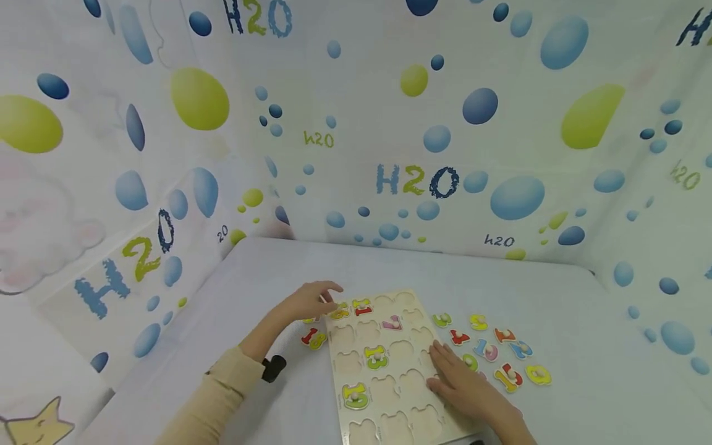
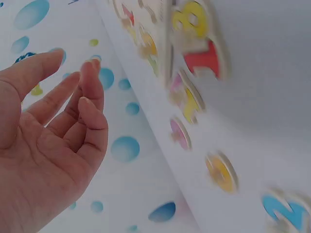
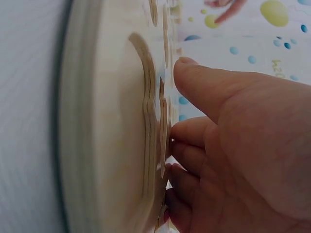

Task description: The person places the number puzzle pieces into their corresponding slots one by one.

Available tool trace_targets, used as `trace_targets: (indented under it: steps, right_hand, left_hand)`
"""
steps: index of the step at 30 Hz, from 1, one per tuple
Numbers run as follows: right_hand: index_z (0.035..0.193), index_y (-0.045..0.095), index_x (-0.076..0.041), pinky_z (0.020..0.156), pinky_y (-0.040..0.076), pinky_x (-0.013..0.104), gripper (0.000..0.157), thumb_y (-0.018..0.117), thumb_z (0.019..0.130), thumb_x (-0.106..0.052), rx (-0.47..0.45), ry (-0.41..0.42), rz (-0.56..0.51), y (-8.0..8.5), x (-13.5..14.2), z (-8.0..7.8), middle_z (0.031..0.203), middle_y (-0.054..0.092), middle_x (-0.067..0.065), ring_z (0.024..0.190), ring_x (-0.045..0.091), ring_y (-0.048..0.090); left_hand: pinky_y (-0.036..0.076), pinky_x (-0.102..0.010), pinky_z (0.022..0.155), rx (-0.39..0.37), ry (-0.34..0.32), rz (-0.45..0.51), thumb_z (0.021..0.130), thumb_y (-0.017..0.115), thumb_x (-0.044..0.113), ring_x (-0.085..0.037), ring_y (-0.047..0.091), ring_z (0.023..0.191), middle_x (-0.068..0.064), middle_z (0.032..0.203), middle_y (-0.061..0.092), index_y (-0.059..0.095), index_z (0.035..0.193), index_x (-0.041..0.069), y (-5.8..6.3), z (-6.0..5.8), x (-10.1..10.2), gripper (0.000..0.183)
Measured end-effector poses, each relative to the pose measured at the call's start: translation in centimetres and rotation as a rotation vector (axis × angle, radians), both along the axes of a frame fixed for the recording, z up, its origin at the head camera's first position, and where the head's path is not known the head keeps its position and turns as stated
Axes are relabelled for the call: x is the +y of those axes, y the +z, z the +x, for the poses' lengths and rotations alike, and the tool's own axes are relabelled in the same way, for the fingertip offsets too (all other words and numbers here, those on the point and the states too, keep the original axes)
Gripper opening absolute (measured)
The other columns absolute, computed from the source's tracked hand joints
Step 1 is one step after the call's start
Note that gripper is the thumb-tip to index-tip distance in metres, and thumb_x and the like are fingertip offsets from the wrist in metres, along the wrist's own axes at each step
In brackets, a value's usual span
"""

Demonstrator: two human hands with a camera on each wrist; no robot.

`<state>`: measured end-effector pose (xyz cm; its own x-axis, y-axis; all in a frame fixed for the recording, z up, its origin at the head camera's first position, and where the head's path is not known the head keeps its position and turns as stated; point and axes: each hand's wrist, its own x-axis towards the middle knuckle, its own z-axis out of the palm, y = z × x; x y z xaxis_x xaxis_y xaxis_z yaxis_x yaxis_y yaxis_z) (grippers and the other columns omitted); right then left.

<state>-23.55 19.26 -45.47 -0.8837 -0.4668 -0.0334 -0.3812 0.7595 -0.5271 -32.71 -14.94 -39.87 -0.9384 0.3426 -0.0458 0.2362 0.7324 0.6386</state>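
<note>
A wooden number puzzle board (image 1: 364, 330) lies on the table, with cut-out recesses and several knobbed number pieces in it. Near its far left corner my left hand (image 1: 310, 301) hovers with loosely bent fingers; the left wrist view shows nothing in the hand (image 2: 63, 131). Close under that hand, a piece with an 11 (image 1: 362, 307) sits in the far row. A piece with a 13 (image 1: 376, 356) and a pink 7 (image 1: 392, 322) also lie in the board. My right hand (image 1: 464, 383) rests on the board's right edge, fingers extended; its fingertips (image 3: 187, 131) touch the board's face.
Loose number pieces lie right of the board, among them a 15 (image 1: 508, 377), a yellow ring-shaped piece (image 1: 538, 374) and a red piece (image 1: 459, 337). Left of the board is a red and yellow-green piece (image 1: 314, 338). A patterned curtain (image 1: 356, 123) surrounds the white table (image 1: 289, 259).
</note>
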Motion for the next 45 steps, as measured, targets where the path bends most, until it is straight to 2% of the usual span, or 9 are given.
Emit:
trace_targets:
  steps: [5,7,10,14,21,27,35,39,45]
  right_hand:
    - [0.144,0.034,-0.002,0.097,0.019,0.066,0.068,0.053,0.093,-0.043,-0.002,-0.011,-0.004,0.1,0.0,-0.1,0.15,0.026,0.014,0.137,0.034,0.018]
    - [0.144,0.034,-0.002,0.099,0.019,0.063,0.068,0.054,0.093,-0.042,-0.005,-0.011,-0.011,0.1,0.0,-0.2,0.15,0.026,0.014,0.137,0.034,0.018]
    - [0.143,0.035,-0.001,0.1,0.02,0.061,0.068,0.055,0.093,-0.042,-0.005,-0.007,-0.017,0.0,-0.1,-0.2,0.149,0.027,0.016,0.136,0.035,0.019]
    - [0.143,0.035,0.0,0.101,0.021,0.059,0.068,0.055,0.093,-0.041,0.003,-0.001,-0.015,0.0,-0.2,-0.2,0.149,0.026,0.016,0.136,0.036,0.019]
    - [0.143,0.034,0.0,0.101,0.02,0.06,0.068,0.054,0.093,-0.041,-0.006,0.01,-0.033,-0.1,-0.2,-0.1,0.149,0.026,0.018,0.136,0.037,0.018]
    - [0.142,0.035,0.002,0.102,0.021,0.056,0.067,0.054,0.094,-0.04,0.018,0.003,-0.016,0.0,-0.1,-0.1,0.148,0.026,0.019,0.136,0.037,0.018]
    - [0.143,0.035,-0.001,0.103,0.022,0.054,0.066,0.055,0.093,-0.04,0.026,-0.002,-0.005,0.1,-0.4,-0.2,0.149,0.027,0.016,0.136,0.034,0.019]
    - [0.143,0.035,-0.001,0.103,0.022,0.053,0.066,0.055,0.093,-0.04,0.032,-0.008,0.011,0.0,-0.5,-0.4,0.149,0.028,0.015,0.136,0.034,0.019]
    - [0.143,0.035,0.0,0.103,0.022,0.053,0.066,0.056,0.093,-0.038,0.022,-0.012,0.005,-0.1,-0.3,-0.2,0.149,0.027,0.017,0.136,0.035,0.019]
  left_hand:
    - [0.048,-0.031,0.061,-0.042,0.064,0.016,0.089,0.064,0.011,-0.019,0.058,0.064,-0.003,0.074,0.059,0.061,0.112,0.002,-0.7,2.5,-2.8,0.025]
    - [0.049,-0.03,0.06,-0.115,0.09,0.059,0.089,0.064,0.011,-0.018,0.059,0.062,-0.003,0.07,0.06,0.059,0.114,0.0,-1.5,3.4,-3.3,0.028]
    - [0.051,-0.029,0.061,-0.264,0.13,0.186,0.09,0.061,0.012,-0.018,0.061,0.062,-0.006,0.071,0.063,0.053,0.12,-0.003,-2.4,4.4,-3.4,0.034]
    - [0.052,-0.028,0.062,-0.387,0.172,0.341,0.092,0.058,0.009,-0.019,0.063,0.062,-0.01,0.073,0.065,0.046,0.123,-0.005,-3.1,5.0,-3.1,0.036]
    - [0.05,-0.023,0.058,-0.424,0.277,0.429,0.091,0.057,0.006,-0.017,0.063,0.06,-0.012,0.073,0.066,0.049,0.114,-0.005,-4.0,4.7,-2.9,0.027]
    - [0.05,-0.021,0.058,-0.415,0.352,0.49,0.09,0.061,0.007,-0.018,0.066,0.063,-0.011,0.074,0.067,0.06,0.103,-0.007,-4.4,4.2,-2.4,0.019]
    - [0.052,-0.024,0.06,-0.408,0.47,0.555,0.089,0.063,0.005,-0.02,0.067,0.067,-0.012,0.075,0.067,0.063,0.1,-0.007,-4.5,4.4,-2.4,0.017]
    - [0.052,-0.025,0.06,-0.324,0.456,0.537,0.087,0.065,0.002,-0.019,0.066,0.064,-0.012,0.075,0.066,0.066,0.098,-0.007,-4.2,4.4,-2.3,0.014]
    - [0.053,-0.028,0.064,-0.134,0.341,0.438,0.084,0.068,0.0,-0.016,0.063,0.065,-0.006,0.08,0.064,0.07,0.091,-0.003,-3.8,4.0,-1.7,0.008]
